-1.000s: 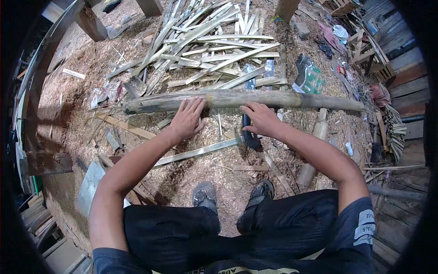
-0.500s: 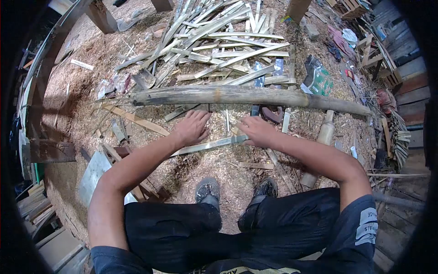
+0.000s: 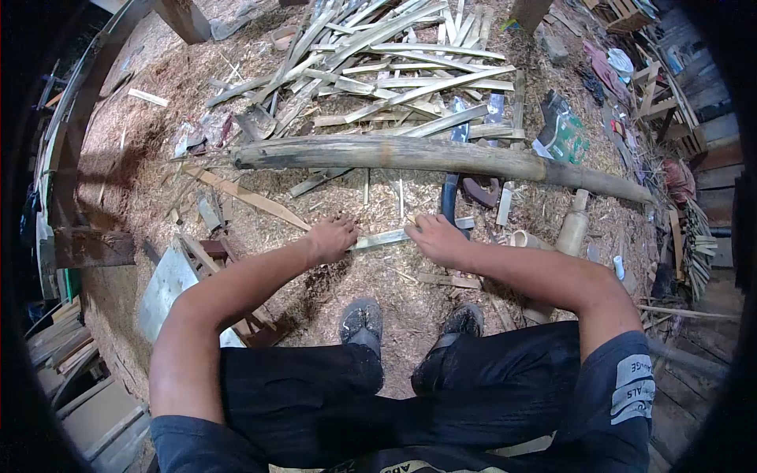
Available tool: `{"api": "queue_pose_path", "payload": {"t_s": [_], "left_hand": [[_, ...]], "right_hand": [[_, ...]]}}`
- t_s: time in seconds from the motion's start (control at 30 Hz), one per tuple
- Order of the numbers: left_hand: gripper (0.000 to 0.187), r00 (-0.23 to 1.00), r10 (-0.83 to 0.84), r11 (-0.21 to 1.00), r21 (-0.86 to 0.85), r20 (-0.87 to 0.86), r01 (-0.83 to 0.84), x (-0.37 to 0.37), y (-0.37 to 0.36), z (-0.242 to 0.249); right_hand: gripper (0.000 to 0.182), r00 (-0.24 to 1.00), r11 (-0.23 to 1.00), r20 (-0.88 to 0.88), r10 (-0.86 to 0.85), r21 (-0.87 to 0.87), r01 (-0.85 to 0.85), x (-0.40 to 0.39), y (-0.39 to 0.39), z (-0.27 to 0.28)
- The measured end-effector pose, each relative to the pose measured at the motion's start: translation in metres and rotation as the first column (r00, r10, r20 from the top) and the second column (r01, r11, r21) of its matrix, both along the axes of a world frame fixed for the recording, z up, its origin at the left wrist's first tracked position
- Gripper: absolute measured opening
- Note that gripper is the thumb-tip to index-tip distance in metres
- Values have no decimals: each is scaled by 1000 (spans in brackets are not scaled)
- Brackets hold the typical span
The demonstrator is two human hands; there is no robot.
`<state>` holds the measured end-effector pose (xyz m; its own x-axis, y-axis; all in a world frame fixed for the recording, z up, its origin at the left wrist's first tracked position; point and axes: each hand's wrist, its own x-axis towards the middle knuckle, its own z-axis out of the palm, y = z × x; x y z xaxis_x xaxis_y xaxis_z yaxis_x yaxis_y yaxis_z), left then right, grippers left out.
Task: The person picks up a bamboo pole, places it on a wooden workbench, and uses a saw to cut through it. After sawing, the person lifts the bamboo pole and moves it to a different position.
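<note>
1. A pale, flat bamboo strip [image 3: 380,239] spanned between your hands, mid-way across the tan, shavings-covered ground [image 3: 410,339].
2. Your left hand [image 3: 333,238], part-curled, met it; grip unclear.
3. Your right hand [image 3: 441,240], similarly curled, covered it; grip likewise hidden.

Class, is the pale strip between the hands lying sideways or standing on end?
Sideways: the pale strip runs lengthwise from the left hand to the right hand. Cannot tell whether it is lifted.
</note>
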<state>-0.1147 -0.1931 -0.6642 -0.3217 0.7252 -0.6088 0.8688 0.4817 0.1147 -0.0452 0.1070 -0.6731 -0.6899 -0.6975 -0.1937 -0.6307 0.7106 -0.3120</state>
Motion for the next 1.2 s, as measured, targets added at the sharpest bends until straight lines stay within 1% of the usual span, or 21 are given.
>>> {"api": "queue_pose_path", "payload": {"t_s": [0.07,0.23,0.3,0.33,0.43,0.47,0.5,0.57,0.6,0.67,0.7,0.77,0.83,0.9,0.93,0.97,1.0,1.03,1.07,1.13,1.2], "left_hand": [[47,983,171,984,-66,68,-167,7,3,2],[39,896,345,938,-127,281,-322,3,1,27],[33,941,290,835,435,171,-337,2,-28,7],[27,960,274,783,565,61,-259,1,-33,12],[21,935,329,783,515,134,-349,-20,-36,29],[22,875,479,779,425,72,-462,-23,-30,39],[22,876,478,779,426,72,-460,-27,-28,50],[31,901,434,808,449,-14,-382,-39,-25,64],[34,902,426,800,493,-66,-341,-44,-25,65],[36,907,408,832,453,-109,-320,-55,-23,81],[37,911,387,863,405,-146,-302,-60,-23,84],[38,905,393,852,435,-165,-291,-71,-28,90],[39,900,344,857,481,-268,-184,-82,-34,98],[35,885,358,868,454,-297,-199,-93,-38,104],[32,865,378,804,579,-329,-132,-100,-45,98],[31,844,402,719,693,-354,-52,-107,-52,93],[26,827,453,737,663,-333,-136,-109,-57,96],[29,816,500,660,738,-291,-142,-111,-58,96],[26,814,529,679,694,-239,-237,-113,-60,97],[27,810,555,696,640,-191,-326,-111,-62,99],[31,833,402,785,611,-380,-100,-108,-64,89]], "right_hand": [[35,998,998,1,-55,31,55,-3,-5,3],[34,996,999,87,-13,54,8,-19,6,-7],[31,998,998,44,-33,-59,36,-22,10,-6],[28,989,996,127,-77,-38,82,-24,9,6],[25,980,975,147,-136,-156,158,-23,4,8],[28,978,968,168,-125,-195,157,-26,5,-1],[28,978,968,167,-127,-195,158,-27,5,-9],[28,954,855,256,-156,-448,260,-29,5,-18],[28,955,856,252,-157,-447,259,-29,2,-11],[29,837,784,494,-233,-414,463,-32,-9,12],[29,837,784,494,-234,-414,463,-30,-14,15],[33,915,748,306,-262,-535,393,-28,-27,20],[38,880,750,391,-268,-489,446,-32,-41,29],[39,804,682,518,-291,-478,554,-34,-55,43],[39,806,619,483,-342,-529,580,-34,-62,46],[39,802,617,481,-354,-524,587,-38,-67,46],[39,861,636,340,-378,-580,509,-47,-68,44],[39,899,660,191,-395,-622,422,-58,-68,50],[40,876,705,274,-396,-521,481,-68,-63,58],[41,879,748,209,-429,-464,475,-87,-49,54],[42,890,830,170,-423,-323,455,-108,-24,53]]}}
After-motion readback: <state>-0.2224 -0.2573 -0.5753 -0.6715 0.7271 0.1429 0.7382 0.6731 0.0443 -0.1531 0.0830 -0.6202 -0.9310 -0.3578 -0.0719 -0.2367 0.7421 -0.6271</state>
